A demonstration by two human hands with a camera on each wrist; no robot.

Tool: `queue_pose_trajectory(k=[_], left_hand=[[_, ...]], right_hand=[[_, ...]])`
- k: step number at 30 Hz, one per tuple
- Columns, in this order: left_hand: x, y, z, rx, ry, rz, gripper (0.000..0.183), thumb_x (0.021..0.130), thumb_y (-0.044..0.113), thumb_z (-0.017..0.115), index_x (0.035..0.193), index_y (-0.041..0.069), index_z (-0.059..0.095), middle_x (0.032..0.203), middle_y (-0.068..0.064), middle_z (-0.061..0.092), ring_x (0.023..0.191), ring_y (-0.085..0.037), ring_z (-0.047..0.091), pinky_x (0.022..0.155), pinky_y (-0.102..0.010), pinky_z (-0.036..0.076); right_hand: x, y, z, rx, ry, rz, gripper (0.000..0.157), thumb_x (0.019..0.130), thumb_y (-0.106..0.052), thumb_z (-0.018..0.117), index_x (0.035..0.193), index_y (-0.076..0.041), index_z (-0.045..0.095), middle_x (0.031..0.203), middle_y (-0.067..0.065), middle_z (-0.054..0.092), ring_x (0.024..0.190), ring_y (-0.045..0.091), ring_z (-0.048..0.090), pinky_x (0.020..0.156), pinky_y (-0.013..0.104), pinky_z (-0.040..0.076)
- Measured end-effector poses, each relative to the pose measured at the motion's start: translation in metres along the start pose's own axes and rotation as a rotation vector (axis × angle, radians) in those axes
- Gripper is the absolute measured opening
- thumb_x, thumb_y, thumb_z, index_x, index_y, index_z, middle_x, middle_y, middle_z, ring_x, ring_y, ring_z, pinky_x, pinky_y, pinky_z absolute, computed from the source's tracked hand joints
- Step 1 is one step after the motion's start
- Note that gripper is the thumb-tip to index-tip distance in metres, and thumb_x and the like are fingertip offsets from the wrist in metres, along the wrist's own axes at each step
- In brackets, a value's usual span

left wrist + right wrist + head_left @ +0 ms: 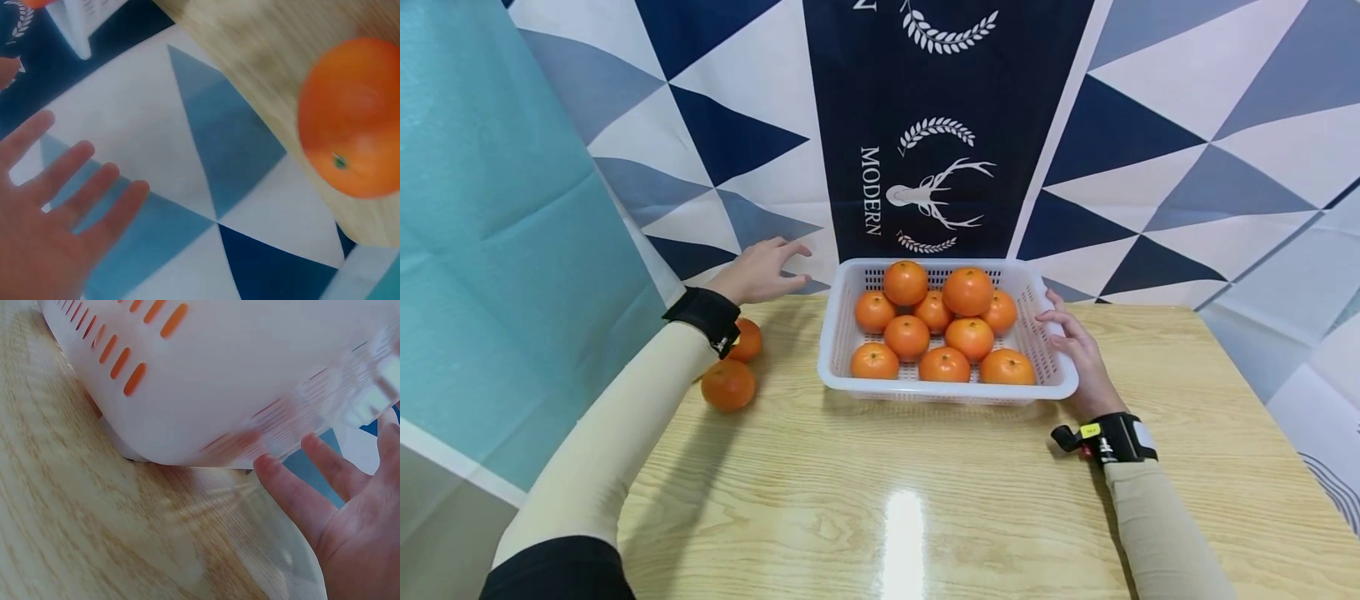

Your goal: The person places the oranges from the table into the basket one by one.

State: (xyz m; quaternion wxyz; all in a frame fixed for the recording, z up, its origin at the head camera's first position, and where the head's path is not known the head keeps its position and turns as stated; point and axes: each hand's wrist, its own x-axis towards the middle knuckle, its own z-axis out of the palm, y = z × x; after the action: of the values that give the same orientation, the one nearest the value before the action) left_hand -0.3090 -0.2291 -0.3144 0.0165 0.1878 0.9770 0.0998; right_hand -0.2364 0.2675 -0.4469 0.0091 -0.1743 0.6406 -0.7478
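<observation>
A white plastic basket [947, 387] with slotted walls stands on the table and holds several oranges [907, 337], some of them stacked on others. My left hand [763, 271] hovers left of the basket with its fingers spread and nothing in them; the left wrist view also shows its fingers apart. Under my left wrist, two oranges [728, 385] lie on the table, one partly covered by the wristband. At the basket's right end, the fingers of my right hand [1082, 358] rest against the rim and outer wall, fairly straight in the right wrist view.
The wooden table [820, 483] has its back edge against a patterned cloth [917, 125] with triangles and a deer print. A teal cloth [497, 250] hangs at the left. The table's right edge [1262, 408] slopes away beyond my right arm.
</observation>
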Motion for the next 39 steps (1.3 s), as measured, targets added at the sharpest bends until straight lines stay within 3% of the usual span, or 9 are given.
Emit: queue_pose_trajectory(k=[10,20,26,33,39], left_hand=[[-0.026,-0.032,-0.004,0.023,-0.042,-0.070,0.059,0.093,0.047,0.055,0.142,0.014,0.053,0.147,-0.026,0.048,0.122,-0.044,0.052,0.106,-0.063,0.042],[-0.035,-0.051,-0.010,0.003,-0.121,-0.138,0.064,0.094,0.050,0.053,0.145,0.012,0.049,0.153,-0.031,0.039,0.134,-0.050,0.041,0.111,-0.069,0.034],[-0.039,-0.052,0.000,-0.011,-0.160,-0.131,0.065,0.094,0.050,0.052,0.146,0.011,0.047,0.157,-0.028,0.037,0.139,-0.048,0.036,0.113,-0.068,0.030],[-0.039,-0.050,0.013,-0.015,-0.184,-0.136,0.065,0.093,0.048,0.054,0.145,0.008,0.048,0.148,-0.031,0.046,0.131,-0.045,0.046,0.110,-0.064,0.038],[-0.043,-0.055,0.026,-0.042,-0.258,-0.180,0.068,0.093,0.052,0.052,0.147,0.011,0.045,0.149,-0.032,0.045,0.126,-0.045,0.048,0.106,-0.065,0.041]], right_hand=[[-0.001,0.000,-0.001,-0.005,-0.002,0.009,0.034,0.104,-0.009,0.041,0.136,0.002,0.047,0.172,-0.003,0.001,0.156,0.024,-0.004,0.123,0.028,0.025],[-0.001,0.001,-0.004,-0.017,0.004,-0.003,0.033,0.104,-0.010,0.042,0.134,0.001,0.049,0.172,-0.001,0.001,0.156,0.026,-0.003,0.117,0.020,0.033],[-0.001,0.002,-0.002,0.006,0.003,-0.006,0.029,0.104,-0.009,0.040,0.130,0.000,0.050,0.172,-0.002,0.001,0.156,0.023,-0.006,0.123,0.025,0.023],[-0.002,0.000,-0.002,-0.001,-0.001,-0.004,0.032,0.104,-0.007,0.040,0.133,0.001,0.049,0.172,-0.002,0.002,0.156,0.025,-0.003,0.117,0.021,0.033],[-0.002,0.001,-0.001,-0.007,0.003,-0.001,0.032,0.103,-0.007,0.039,0.133,0.002,0.048,0.172,-0.002,0.002,0.156,0.025,-0.003,0.119,0.022,0.030]])
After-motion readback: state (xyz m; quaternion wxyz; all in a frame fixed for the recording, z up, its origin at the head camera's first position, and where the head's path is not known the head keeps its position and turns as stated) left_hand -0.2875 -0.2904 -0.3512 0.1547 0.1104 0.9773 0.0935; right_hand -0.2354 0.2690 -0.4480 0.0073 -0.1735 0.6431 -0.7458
